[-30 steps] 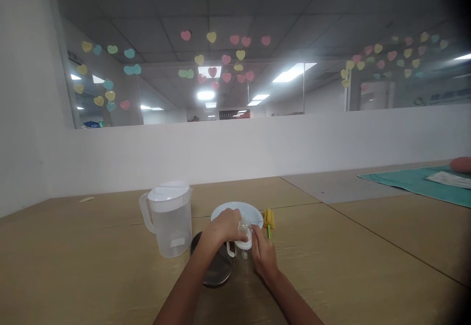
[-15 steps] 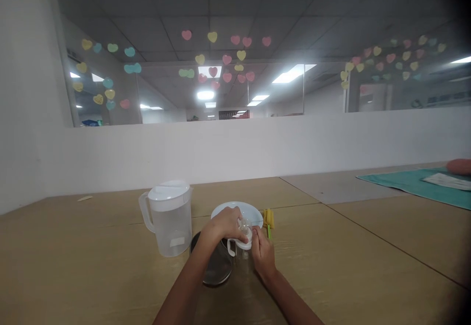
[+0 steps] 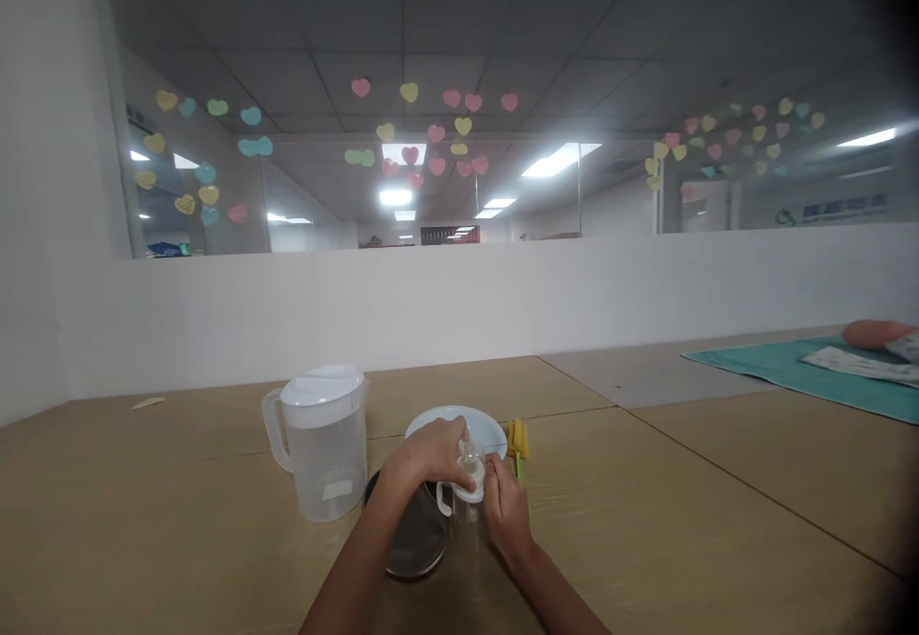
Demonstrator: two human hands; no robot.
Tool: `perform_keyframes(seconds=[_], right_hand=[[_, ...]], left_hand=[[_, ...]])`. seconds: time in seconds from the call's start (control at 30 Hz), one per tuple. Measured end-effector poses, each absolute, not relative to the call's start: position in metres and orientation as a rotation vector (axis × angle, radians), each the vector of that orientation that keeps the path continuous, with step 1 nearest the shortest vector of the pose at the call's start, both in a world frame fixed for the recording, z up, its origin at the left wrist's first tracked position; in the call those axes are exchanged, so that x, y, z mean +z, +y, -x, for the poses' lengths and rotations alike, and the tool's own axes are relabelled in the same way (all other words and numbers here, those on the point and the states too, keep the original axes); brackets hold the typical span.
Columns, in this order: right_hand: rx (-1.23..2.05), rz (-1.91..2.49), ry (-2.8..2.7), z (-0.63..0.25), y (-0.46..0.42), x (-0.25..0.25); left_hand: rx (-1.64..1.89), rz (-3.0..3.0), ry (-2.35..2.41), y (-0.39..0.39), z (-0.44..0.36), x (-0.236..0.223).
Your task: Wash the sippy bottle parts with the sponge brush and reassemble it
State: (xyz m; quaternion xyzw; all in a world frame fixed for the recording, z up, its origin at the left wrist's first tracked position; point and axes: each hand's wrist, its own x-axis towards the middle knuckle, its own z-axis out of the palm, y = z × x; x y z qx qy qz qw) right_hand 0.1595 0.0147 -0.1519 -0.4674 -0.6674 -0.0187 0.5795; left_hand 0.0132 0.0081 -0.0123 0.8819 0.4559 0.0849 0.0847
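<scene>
A clear baby bottle [image 3: 471, 512] with a white collar, side handles and a see-through teat stands between my two hands in front of me. My left hand [image 3: 433, 453] reaches over from the left, its fingers closed around the collar and the base of the teat. From the right, my right hand [image 3: 506, 508] is closed on the bottle's other side, at the handle, which its fingers mostly hide. A white handle curls out below my left hand. Behind the hands lies a white plate [image 3: 423, 421]. Under my left forearm is a dark round tray [image 3: 416, 544].
A translucent lidded pitcher [image 3: 326, 467] stands at left. Right of the plate lies a yellow sponge brush [image 3: 518, 440] with a green handle. Farther right, a teal cloth [image 3: 775, 367] bears a white cloth and a pinkish object [image 3: 872, 333]. A wall with a window closes off the back.
The view has tilted up slightly and turned a little right, so everything sits lower and more to the left. Both hands keep their hold on the bottle.
</scene>
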Motion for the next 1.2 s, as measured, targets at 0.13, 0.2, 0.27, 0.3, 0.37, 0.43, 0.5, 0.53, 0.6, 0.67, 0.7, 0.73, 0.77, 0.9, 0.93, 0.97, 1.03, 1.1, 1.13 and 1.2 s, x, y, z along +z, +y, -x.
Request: perform_keyframes(seconds=[0.13,0.2,0.27,0.3,0.37,0.43,0.5,0.53,0.6,0.67,0.7,0.73,0.77,0.9,0.93,0.97,1.03,1.1,1.13,1.2], right_hand=[[-0.029,1.087,-1.576,-0.159,0.015,-0.149],[-0.027,1.084,-1.579,-0.158,0.015,-0.147],[-0.026,1.086,-1.581,-0.158,0.015,-0.146],[-0.028,1.09,-1.58,-0.158,0.015,-0.146],[-0.037,1.104,-1.572,-0.157,0.015,-0.147],[-0.049,1.111,-1.565,-0.157,0.016,-0.147],[-0.055,1.102,-1.566,-0.158,0.016,-0.148],[-0.057,1.096,-1.567,-0.158,0.016,-0.149],[-0.059,1.086,-1.57,-0.159,0.017,-0.149],[-0.062,1.075,-1.577,-0.16,0.017,-0.149],[-0.063,1.069,-1.581,-0.16,0.016,-0.149],[-0.063,1.062,-1.583,-0.161,0.016,-0.149],[-0.059,1.054,-1.584,-0.161,0.016,-0.148],[-0.024,1.032,-1.589,-0.161,0.014,-0.146],[-0.016,1.029,-1.592,-0.16,0.013,-0.145],[-0.01,1.026,-1.594,-0.16,0.013,-0.145],[-0.004,1.024,-1.599,-0.16,0.012,-0.144],[-0.001,1.027,-1.604,-0.16,0.012,-0.143],[0.0,1.03,-1.607,-0.16,0.011,-0.143],[0.005,1.039,-1.611,-0.16,0.011,-0.143]], left_hand=[[0.203,-2.722,1.479,0.001,-0.017,-0.008],[0.2,-2.733,1.514,-0.002,-0.019,-0.006],[0.2,-2.746,1.538,-0.006,-0.021,-0.004],[0.205,-2.76,1.548,-0.008,-0.022,-0.003],[0.22,-2.789,1.569,-0.01,-0.023,-0.003],[0.24,-2.8,1.573,-0.009,-0.023,-0.003],[0.264,-2.785,1.528,-0.007,-0.02,-0.004],[0.287,-2.768,1.476,-0.006,-0.018,-0.003],[0.41,-2.717,1.356,-0.004,-0.012,0.0],[0.641,-2.674,1.275,-0.003,-0.005,0.005],[0.764,-2.664,1.267,-0.002,-0.002,0.007],[0.865,-2.664,1.282,-0.001,0.001,0.008],[0.925,-2.675,1.308,0.001,0.004,0.007],[0.719,-2.723,1.46,0.02,0.004,-0.012],[0.61,-2.726,1.491,0.026,0.002,-0.019],[0.488,-2.723,1.505,0.032,0.0,-0.027],[0.295,-2.698,1.478,0.041,-0.004,-0.041],[0.198,-2.666,1.43,0.046,-0.007,-0.05],[0.175,-2.651,1.41,0.047,-0.008,-0.053],[0.141,-2.626,1.376,0.047,-0.008,-0.054]])
